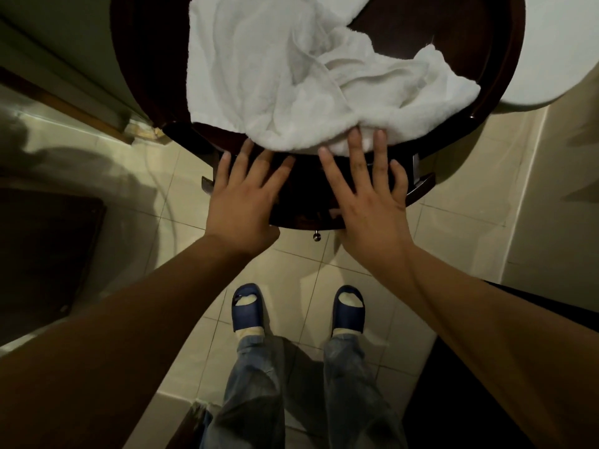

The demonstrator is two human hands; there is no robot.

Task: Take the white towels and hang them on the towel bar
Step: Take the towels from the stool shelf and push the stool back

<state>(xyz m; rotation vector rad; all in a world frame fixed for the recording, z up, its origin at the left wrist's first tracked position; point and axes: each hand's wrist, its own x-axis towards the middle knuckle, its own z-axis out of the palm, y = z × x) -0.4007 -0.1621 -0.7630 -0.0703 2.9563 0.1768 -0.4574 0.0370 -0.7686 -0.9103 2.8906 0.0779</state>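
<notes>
A crumpled white towel (291, 76) lies spread over a round dark wooden table (486, 43), its near edge hanging over the table's front rim. My left hand (246, 192) reaches forward with fingers straight and spread, the tips just short of the towel's edge. My right hand (366, 189) is also flat with fingers spread, and its middle fingertips touch the towel's near hem. Neither hand holds anything. No towel bar is in view.
The table has a lower shelf (421, 186) below my hands. A white rounded fixture (557, 59) sits at the upper right. A dark mat (42, 254) lies at the left. The floor is beige tile (453, 228); my feet in blue slippers (248, 307) stand on it.
</notes>
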